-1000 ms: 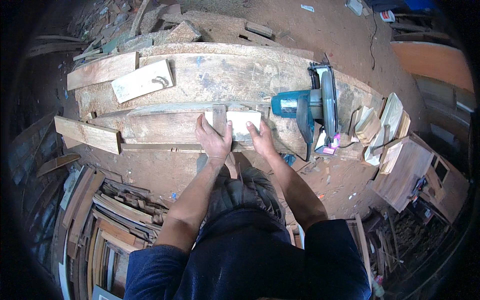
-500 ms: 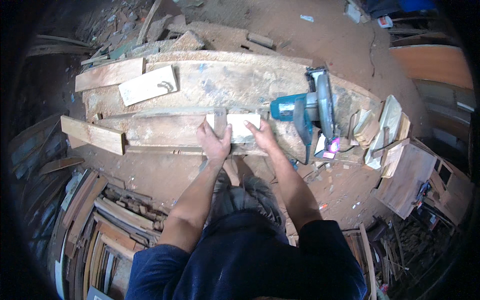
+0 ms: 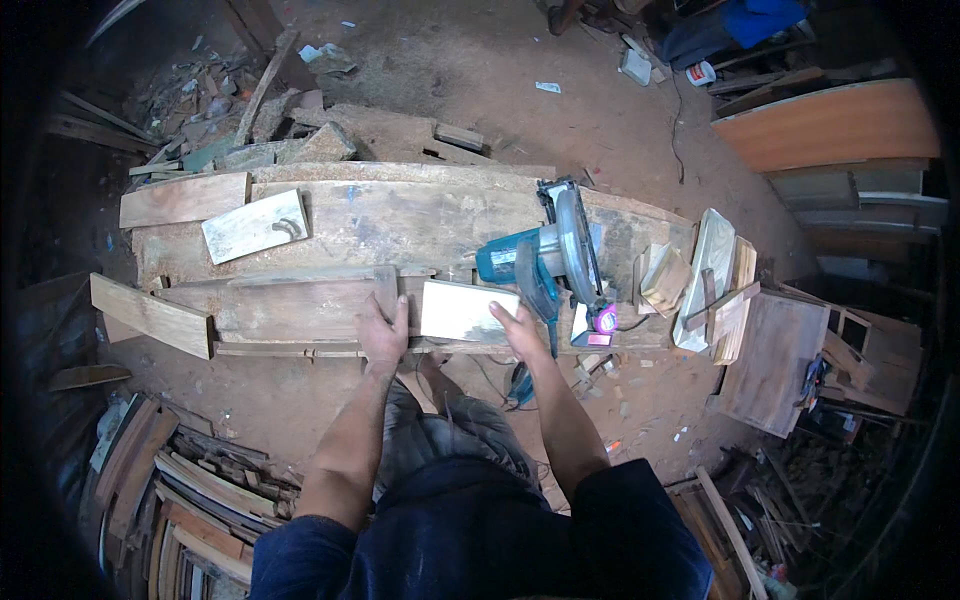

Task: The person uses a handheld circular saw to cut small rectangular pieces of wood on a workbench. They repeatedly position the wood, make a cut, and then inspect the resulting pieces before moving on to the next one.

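From where I stand, the right hand [image 3: 522, 332] is clamped on the right end of a pale rectangular block [image 3: 462, 312]; the thumb lies across the upper face, and the fingers are hidden below. The block is at the near side of the workbench [image 3: 410, 222], between the two hands, its left end free; I cannot tell whether its underside bears on the bench. The left hand [image 3: 383, 338] is at a narrow brown strip [image 3: 385, 284], just left of the block and apart from it; thumb and fingers are spread to either side of the strip's near end; I cannot tell whether they press on it.

A teal circular saw [image 3: 538, 258] lies on the bench beyond the right hand, blade side to the right; near its lower end sits a pink tape measure [image 3: 605, 318]. At the bench's right end stands a group of wood offcuts [image 3: 664, 278]; at its far left, a pale board with a dark curved mark [image 3: 250, 229] lies beside a light brown plank [image 3: 180, 201]; another plank [image 3: 155, 314] projects past the near left corner.
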### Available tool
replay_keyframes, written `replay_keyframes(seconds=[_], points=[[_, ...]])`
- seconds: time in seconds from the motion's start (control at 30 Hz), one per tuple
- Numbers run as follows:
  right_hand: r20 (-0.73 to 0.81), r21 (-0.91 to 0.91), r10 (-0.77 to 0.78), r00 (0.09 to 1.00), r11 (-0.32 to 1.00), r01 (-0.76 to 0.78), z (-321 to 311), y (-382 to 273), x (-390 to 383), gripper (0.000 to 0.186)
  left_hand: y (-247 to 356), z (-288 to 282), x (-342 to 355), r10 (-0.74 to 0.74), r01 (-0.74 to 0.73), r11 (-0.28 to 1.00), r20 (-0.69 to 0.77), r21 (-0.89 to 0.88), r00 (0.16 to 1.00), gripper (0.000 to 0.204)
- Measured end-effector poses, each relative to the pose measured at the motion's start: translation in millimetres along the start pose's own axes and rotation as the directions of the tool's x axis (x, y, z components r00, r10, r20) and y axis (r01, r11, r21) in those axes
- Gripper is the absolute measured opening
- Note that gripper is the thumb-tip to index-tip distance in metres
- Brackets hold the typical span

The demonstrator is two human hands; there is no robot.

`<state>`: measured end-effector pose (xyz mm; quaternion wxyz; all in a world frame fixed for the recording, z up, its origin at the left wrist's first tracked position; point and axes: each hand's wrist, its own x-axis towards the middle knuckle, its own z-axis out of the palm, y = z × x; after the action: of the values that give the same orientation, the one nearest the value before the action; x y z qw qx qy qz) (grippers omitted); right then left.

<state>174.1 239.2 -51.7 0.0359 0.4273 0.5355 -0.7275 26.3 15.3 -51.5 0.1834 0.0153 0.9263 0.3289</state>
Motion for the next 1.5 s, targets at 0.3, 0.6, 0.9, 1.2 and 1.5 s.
replay_keyframes(seconds=[0.3,0.6,0.9,1.2,1.5], points=[[-0.189,-0.5,-0.296,0.936,0.85,0.168,9,-11,-115,0.031,-2,-8,6,0.096,-0.096,0.993,-0.004,0.072,0.995,0.073],[0.721,-0.562,-0.411,0.557,0.122,0.818,89,-93,-148,0.046,3,-136,-26,0.141,0.836,0.184,0.856,-0.516,0.498,0.056],[0.402,-0.719,-0.434,0.806,0.396,0.572,131,-58,-121,0.043,-110,-146,12,-0.091,0.315,0.398,0.305,-0.862,0.948,0.055],[0.327,-0.718,-0.419,0.847,0.472,0.511,104,-24,-108,0.041,-138,-135,54,-0.12,0.218,0.524,0.182,-0.823,0.976,0.047],[0.239,-0.753,-0.412,0.879,0.494,0.436,92,34,-63,0.043,-114,-93,32,-0.005,-0.024,0.936,-0.079,-0.351,0.997,0.039]])
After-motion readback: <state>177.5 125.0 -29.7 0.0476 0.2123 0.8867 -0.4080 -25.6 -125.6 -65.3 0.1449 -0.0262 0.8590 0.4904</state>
